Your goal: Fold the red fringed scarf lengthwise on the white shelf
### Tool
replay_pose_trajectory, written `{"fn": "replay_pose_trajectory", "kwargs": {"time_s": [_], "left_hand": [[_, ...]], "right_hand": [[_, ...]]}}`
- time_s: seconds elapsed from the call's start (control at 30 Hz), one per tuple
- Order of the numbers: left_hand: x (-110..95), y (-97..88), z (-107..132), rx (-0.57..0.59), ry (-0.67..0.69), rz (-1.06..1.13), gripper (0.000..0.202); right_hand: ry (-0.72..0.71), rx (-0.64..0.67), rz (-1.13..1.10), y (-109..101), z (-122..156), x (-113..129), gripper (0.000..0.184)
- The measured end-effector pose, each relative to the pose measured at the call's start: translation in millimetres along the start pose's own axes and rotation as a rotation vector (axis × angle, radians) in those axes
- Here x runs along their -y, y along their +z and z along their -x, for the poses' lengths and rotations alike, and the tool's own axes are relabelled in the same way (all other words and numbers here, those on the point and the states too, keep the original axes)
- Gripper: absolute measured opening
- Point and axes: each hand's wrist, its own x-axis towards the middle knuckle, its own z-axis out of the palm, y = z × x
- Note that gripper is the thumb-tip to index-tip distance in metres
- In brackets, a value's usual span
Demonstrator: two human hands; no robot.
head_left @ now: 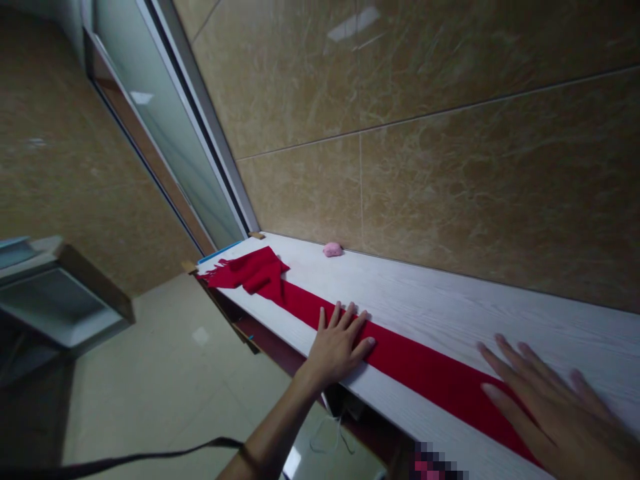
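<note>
A long red scarf (415, 363) lies stretched along a white wood-grain tabletop (450, 307), its fringed far end folded over near the table's left end. My left hand (340, 343) rests flat on the scarf, fingers spread, near the table's front edge. Lower right, my right hand (550, 407) lies flat and open on the scarf too, fingers pointing left and slightly blurred. Neither hand grips the cloth.
A small pink lump (333, 249) sits on the table against the brown tiled wall (450, 167). A glass door (165, 133) stands beyond the table's far end. A low cabinet (60, 293) is at left on the pale floor (165, 373). A dark strap crosses the bottom left.
</note>
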Motion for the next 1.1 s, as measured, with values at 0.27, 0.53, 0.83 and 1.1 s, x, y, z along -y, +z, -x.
{"fn": "replay_pose_trajectory", "kwargs": {"time_s": [0.27, 0.53, 0.83, 1.1], "left_hand": [[7, 9.5, 1, -0.132, -0.025, 0.174, 0.052], [79, -2.3, 16, -0.571, -0.096, 0.438, 0.038], [174, -49.8, 28, -0.642, -0.352, 0.218, 0.046], [197, -52.7, 1, -0.552, -0.294, 0.139, 0.040]], "right_hand": [[-0.104, 0.154, -0.043, 40, -77, 145, 0.058], [-0.103, 0.181, -0.038, 41, -54, 134, 0.057], [-0.191, -0.005, 0.035, 31, -19, 103, 0.056], [-0.335, -0.168, 0.045, 31, -12, 88, 0.072]]}}
